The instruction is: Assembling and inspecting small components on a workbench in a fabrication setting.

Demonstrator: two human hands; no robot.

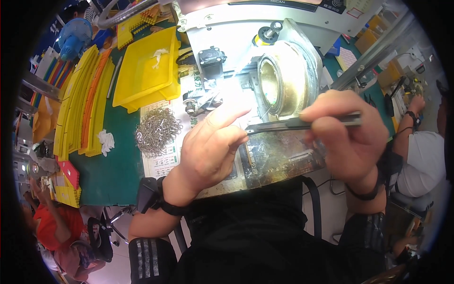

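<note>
My right hand (347, 135) is closed around a slim dark metal tool (283, 125), shaped like tweezers, held nearly level with its narrow tip pointing left. My left hand (208, 146) meets that tip with thumb and fingers bent together; whatever small thing they pinch is hidden. Both hands are above the front edge of a worn metal plate (283, 154). Just beyond them stands a machine with a thick round brass-coloured ring (283, 78), under strong light. Left of my left hand, a pile of small bent metal pieces (158, 131) lies on a printed sheet (163, 163).
A yellow plastic bin (175, 90) holding a white scrap stands behind the pile. Long yellow and orange strips (85, 104) lie further left on the green table (94, 177), near a crumpled white cloth (106, 142). A co-worker's arm (402, 135) shows at the right; another person in red (49, 229) is at lower left.
</note>
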